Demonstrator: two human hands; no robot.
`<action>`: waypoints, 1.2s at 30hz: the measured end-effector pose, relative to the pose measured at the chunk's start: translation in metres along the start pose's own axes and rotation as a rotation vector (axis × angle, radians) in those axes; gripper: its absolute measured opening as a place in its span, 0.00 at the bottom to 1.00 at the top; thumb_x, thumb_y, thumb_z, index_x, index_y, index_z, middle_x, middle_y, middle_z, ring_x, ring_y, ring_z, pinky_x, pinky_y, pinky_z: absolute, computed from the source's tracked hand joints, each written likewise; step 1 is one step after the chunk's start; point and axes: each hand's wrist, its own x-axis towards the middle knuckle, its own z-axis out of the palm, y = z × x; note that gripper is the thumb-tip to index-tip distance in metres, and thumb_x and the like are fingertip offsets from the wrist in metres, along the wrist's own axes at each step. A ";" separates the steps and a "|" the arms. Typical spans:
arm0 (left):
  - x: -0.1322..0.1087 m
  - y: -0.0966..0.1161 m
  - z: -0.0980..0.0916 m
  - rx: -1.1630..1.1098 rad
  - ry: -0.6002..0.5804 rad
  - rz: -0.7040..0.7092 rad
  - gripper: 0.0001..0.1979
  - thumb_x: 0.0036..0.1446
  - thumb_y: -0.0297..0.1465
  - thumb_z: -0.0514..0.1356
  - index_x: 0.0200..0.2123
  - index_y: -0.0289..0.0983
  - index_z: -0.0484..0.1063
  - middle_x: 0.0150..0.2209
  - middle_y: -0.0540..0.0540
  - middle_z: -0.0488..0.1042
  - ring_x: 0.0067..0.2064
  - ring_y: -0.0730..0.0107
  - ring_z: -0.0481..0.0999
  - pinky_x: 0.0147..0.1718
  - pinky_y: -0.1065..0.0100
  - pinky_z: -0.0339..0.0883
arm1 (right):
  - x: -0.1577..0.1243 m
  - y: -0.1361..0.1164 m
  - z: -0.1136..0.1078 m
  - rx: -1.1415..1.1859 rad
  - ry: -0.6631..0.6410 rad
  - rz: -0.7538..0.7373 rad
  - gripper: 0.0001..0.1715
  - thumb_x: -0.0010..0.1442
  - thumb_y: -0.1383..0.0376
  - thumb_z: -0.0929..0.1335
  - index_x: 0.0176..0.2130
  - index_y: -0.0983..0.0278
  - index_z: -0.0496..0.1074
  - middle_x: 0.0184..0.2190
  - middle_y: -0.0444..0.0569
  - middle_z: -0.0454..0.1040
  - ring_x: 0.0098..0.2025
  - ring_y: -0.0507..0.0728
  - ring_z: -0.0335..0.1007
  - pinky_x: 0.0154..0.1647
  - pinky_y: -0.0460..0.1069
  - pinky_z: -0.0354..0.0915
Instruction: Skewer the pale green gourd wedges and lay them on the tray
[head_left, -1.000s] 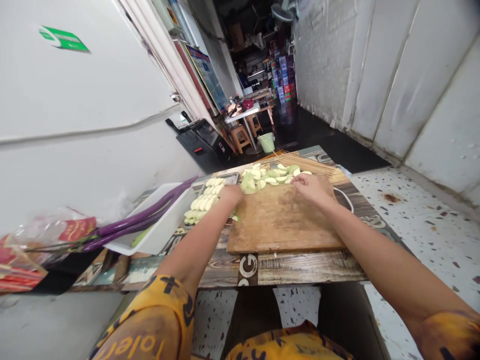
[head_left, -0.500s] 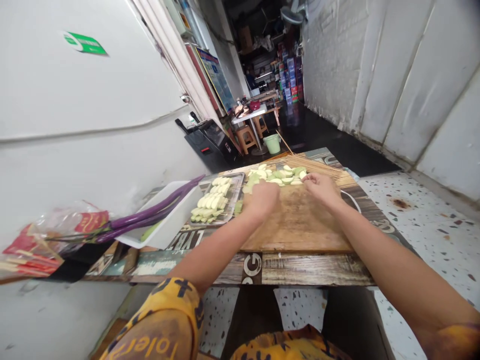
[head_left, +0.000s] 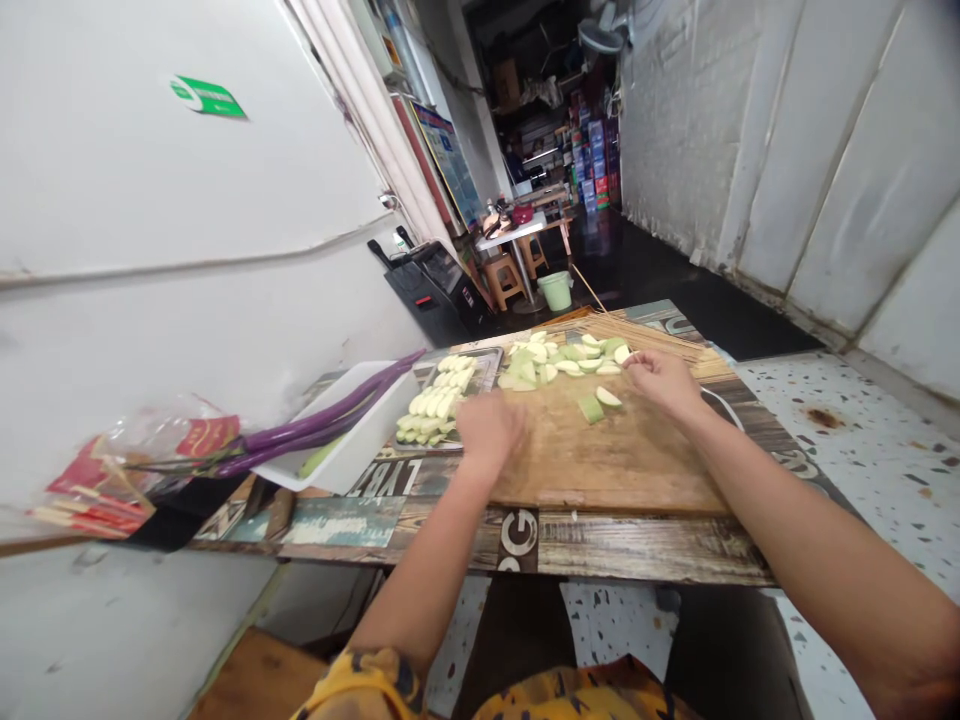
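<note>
Scuffed wooden board (head_left: 600, 460) bears wedge-shaped slices (head_left: 570, 355).

A yellow-orange shirt (head_left: 570, 700) with dark print, short-sleeved, forearms bare.

This looks like the back prep corner of a small street eatery, squeezed into a narrow passage between white walls. A worn wooden cutting board (head_left: 600, 455) sits on a low table, with pale green vegetable slices (head_left: 562, 355) heaped at its far edge, a bundle of bamboo skewers (head_left: 660, 340) behind them and a metal tray (head_left: 480, 362) of skewered pieces beside it. Long purple eggplants (head_left: 322, 415) lie in a white tub (head_left: 352, 450). Further down the passage stand a small dining table (head_left: 517, 228) with stools (head_left: 504, 280), a green bucket (head_left: 556, 290) and stacked boxes (head_left: 596, 165) of stock, above a speckled terrazzo floor (head_left: 862, 440).
</note>
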 end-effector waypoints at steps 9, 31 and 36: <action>0.017 -0.034 0.033 0.102 -0.201 -0.160 0.25 0.51 0.47 0.48 0.36 0.32 0.72 0.37 0.35 0.74 0.42 0.52 0.72 0.43 0.55 0.57 | -0.004 -0.007 0.000 0.023 0.007 0.064 0.10 0.48 0.64 0.63 0.29 0.65 0.72 0.18 0.44 0.68 0.20 0.50 0.58 0.20 0.44 0.52; 0.013 -0.009 0.015 0.050 -0.147 -0.048 0.19 0.52 0.38 0.51 0.35 0.28 0.73 0.35 0.32 0.73 0.39 0.53 0.73 0.35 0.62 0.64 | -0.008 -0.016 -0.005 -0.186 0.000 0.049 0.10 0.49 0.65 0.64 0.30 0.63 0.73 0.19 0.43 0.69 0.21 0.50 0.59 0.22 0.43 0.52; -0.003 0.023 0.004 -0.160 -0.192 0.159 0.22 0.52 0.45 0.51 0.36 0.32 0.73 0.34 0.37 0.74 0.38 0.58 0.74 0.35 0.66 0.63 | -0.006 -0.014 -0.005 -0.192 -0.013 0.047 0.10 0.49 0.65 0.63 0.31 0.63 0.73 0.17 0.42 0.67 0.20 0.49 0.57 0.22 0.44 0.52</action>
